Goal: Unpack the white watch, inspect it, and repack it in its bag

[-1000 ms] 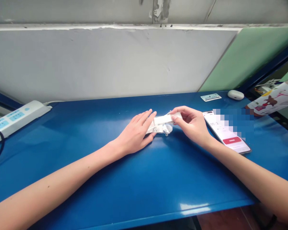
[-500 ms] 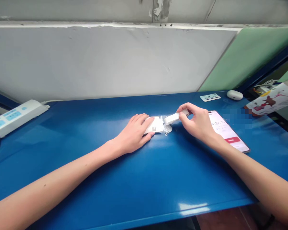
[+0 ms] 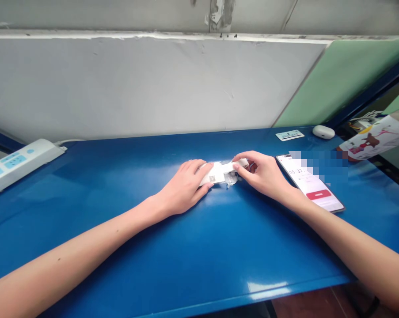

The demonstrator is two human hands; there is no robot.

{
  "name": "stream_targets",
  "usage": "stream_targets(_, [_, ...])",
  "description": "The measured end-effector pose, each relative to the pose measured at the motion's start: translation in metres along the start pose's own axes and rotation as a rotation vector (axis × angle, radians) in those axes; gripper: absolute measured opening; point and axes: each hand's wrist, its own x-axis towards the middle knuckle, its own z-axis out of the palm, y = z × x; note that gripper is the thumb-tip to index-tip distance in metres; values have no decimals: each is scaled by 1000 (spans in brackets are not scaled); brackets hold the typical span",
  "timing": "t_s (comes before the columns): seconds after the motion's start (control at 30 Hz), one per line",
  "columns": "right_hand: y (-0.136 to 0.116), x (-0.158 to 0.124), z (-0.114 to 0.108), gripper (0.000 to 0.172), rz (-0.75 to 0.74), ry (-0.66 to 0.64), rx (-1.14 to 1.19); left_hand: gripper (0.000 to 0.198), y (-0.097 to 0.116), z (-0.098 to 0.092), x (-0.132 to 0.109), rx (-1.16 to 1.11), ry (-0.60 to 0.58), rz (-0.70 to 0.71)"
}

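My left hand (image 3: 189, 185) holds a white card (image 3: 216, 173) down on the blue table, fingers over its far edge and thumb along its near edge. The card bears a small square code and appears to sit in a clear plastic sleeve. From its right end sticks out a crumpled clear plastic piece (image 3: 231, 179). In my right hand (image 3: 260, 172), thumb and fingers pinch a small white bar-shaped object (image 3: 229, 167), whose left end lies over the card's right end. The exact kind of this object cannot be made out.
A phone (image 3: 318, 194) showing a timer lies right of my right hand. Farther back are a printed card (image 3: 290, 134) and a white earbud case (image 3: 323, 131). A printed cylindrical container (image 3: 374, 137) is at right, a power strip (image 3: 23, 161) at left. A wall (image 3: 136, 88) rises behind the table.
My right hand has moved left and slightly down, bringing the white bar-shaped object from beside the plastic onto the card's right end. My left hand stays on the card.
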Motion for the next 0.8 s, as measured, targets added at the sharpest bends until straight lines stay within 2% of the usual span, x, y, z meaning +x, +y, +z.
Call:
stream_targets(0.23, [4, -4, 6, 14, -60, -8, 25, 49, -1, 2, -2, 22, -7, -6])
stream_targets(0.33, [3, -4, 5, 14, -131, -36, -47, 48, -1, 2, -2, 16, -6, -12])
stream_targets(0.47, [7, 1, -8, 19, -336, -57, -201, 48, -1, 2, -2, -1, 6, -14])
stream_targets(0.57, [11, 5, -17, 18, -515, -160, -269, 48, -2, 3, -2, -8, 9, -13])
stream_targets(0.67, [13, 5, -15, 20, -538, -206, -247, 48, -2, 3, -2, 4, 4, -7])
stream_targets(0.8, [14, 1, 1, 18, -517, -118, -174, 49, -2, 3, -2, 27, -5, 6])
